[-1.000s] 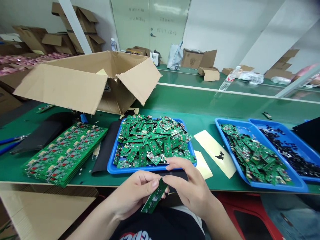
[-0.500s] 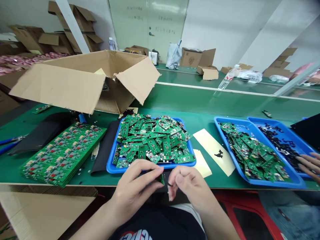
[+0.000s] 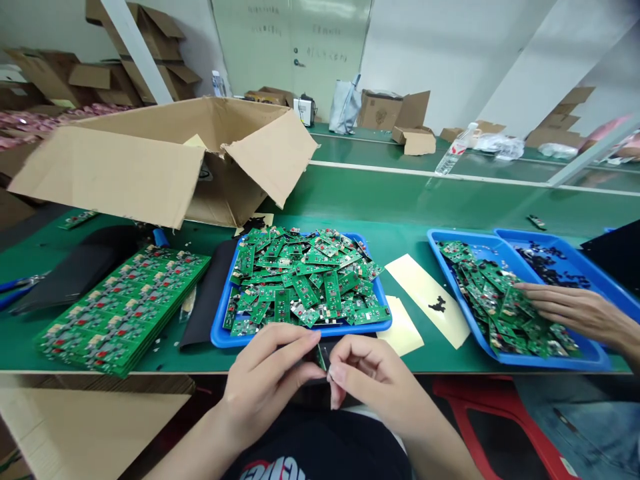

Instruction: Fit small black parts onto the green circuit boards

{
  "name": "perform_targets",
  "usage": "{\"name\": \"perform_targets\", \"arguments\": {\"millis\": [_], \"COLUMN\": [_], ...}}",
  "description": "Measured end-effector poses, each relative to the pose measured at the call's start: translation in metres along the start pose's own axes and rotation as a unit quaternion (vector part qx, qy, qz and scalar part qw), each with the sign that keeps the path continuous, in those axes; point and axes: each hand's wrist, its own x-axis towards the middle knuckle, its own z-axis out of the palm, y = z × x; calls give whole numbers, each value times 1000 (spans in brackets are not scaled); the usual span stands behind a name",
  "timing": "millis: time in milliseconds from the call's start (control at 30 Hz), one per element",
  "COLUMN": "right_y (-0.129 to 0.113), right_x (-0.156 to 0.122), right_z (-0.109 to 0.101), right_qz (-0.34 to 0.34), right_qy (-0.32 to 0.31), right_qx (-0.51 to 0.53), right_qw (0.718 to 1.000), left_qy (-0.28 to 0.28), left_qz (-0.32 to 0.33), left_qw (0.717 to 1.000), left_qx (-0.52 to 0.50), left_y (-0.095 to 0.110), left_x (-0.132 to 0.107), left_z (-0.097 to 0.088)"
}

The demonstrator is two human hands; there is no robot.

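Over the table's front edge, my left hand pinches a small green circuit board between thumb and fingers, with most of the board hidden. My right hand is closed at the board's near end, its thumb and fingertips pressed together. The small black piece in that pinch is mostly covered by the fingers. Just beyond both hands sits a blue tray heaped with loose circuit boards. A yellow paper strip with a cluster of black pieces lies to the right of this tray.
Stacked board panels and blue-handled pliers lie left. Behind stands an open cardboard box. At right, a co-worker's hand reaches over a second tray of boards, beside a tray of black parts.
My right hand has moved left, bringing its fingertips against the board in my left hand. The co-worker's hand has moved left from the black parts' tray to the boards.
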Motion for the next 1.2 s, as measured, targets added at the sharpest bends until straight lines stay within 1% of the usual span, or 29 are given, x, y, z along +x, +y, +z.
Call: {"name": "perform_targets", "arguments": {"millis": [133, 200, 267, 333, 400, 500, 600, 700, 767, 833, 900, 933, 1033, 1100, 1167, 1200], "right_y": [-2, -4, -7, -10, -13, -14, -11, -8, -7, -6, -5, -4, 1, 5, 8, 9], "right_x": [1, 2, 3, 3, 3, 3, 3, 3, 2, 2, 3, 3, 4, 4, 5, 5], "right_z": [-5, -7, -8, -8, -6, -4, -2, 0, 1, 3, 6, 8, 14, 17, 18, 18], "right_qz": [17, 21, 16, -7, -49, -126, -188, -228, -238, -234, -231, -235, -271, -300, -314, -315], "right_qy": [-34, -48, -51, -40, -18, 23, 63, 100, 111, 112, 129, 147, 202, 219, 228, 229], "right_qx": [-17, -42, -91, -160, -239, -342, -405, -440, -446, -437, -426, -427, -442, -448, -445, -439], "right_qw": [999, 998, 994, 986, 970, 931, 893, 863, 856, 861, 865, 861, 831, 813, 807, 809], "left_qy": [6, 8, 10, 12, 11, 5, 1, -14, -18, -15, -14, -14, -1, 10, 19, 23], "left_qz": [-29, -46, -69, -102, -142, -188, -209, -223, -238, -257, -285, -302, -360, -387, -407, -418], "left_qw": [999, 997, 994, 988, 981, 970, 964, 957, 951, 943, 931, 922, 879, 848, 827, 818], "left_qx": [-31, -54, -84, -112, -133, -152, -165, -183, -197, -211, -229, -242, -312, -361, -388, -394], "left_y": [0, -1, -1, -1, -1, -2, -3, -3, -2, -2, -1, -1, -1, -1, -1, -1], "left_x": [1, 1, 0, -1, -3, -5, -6, -7, -6, -5, -4, -4, -4, -6, -7, -7], "left_z": [2, 2, 3, 3, 4, 5, 6, 6, 6, 6, 7, 8, 13, 16, 17, 17]}}
